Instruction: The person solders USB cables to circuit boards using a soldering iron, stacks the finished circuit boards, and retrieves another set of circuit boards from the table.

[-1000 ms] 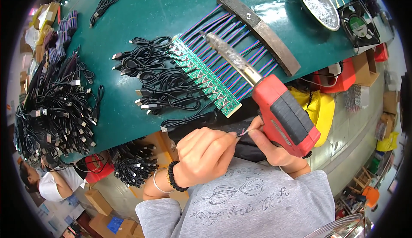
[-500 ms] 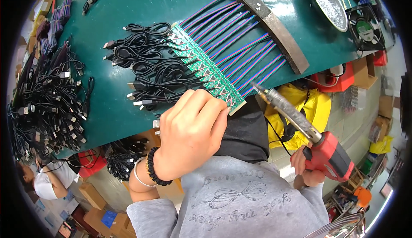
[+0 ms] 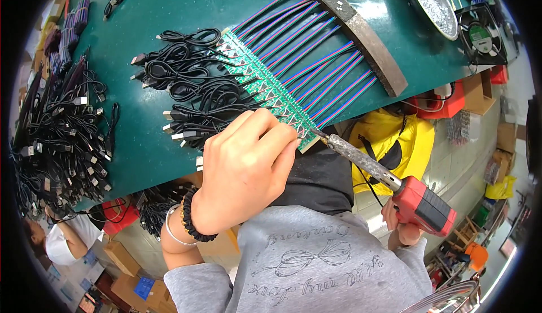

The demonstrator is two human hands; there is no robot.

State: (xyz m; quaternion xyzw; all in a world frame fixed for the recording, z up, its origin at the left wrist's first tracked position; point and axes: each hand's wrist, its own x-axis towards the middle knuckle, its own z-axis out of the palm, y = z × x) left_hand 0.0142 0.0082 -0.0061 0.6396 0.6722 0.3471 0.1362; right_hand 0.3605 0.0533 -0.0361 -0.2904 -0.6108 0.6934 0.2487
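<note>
My right hand (image 3: 402,227) grips a red and black pistol-style soldering iron (image 3: 389,176). Its thin tip reaches the near end of a green circuit board strip (image 3: 265,90). Close beside the tip, my left hand (image 3: 248,158) is closed in a pinch over the strip's near corner; what lies between its fingertips is hidden. Bundled black USB cables (image 3: 209,90) run to the strip's left side. From its right side, multicoloured ribbon wires (image 3: 305,50) extend under a dark curved bar (image 3: 355,31).
A large heap of black USB cables (image 3: 62,138) covers the table's left side. At the far right stand a dish of silvery bits (image 3: 433,5) and a small fan (image 3: 480,35). A yellow bag (image 3: 415,149) lies below the table edge. Another person (image 3: 65,242) is at lower left.
The soldering iron has moved left and down, bringing its tip from above the ribbon wires to the strip's near end. My left hand has shifted slightly left, still pinched.
</note>
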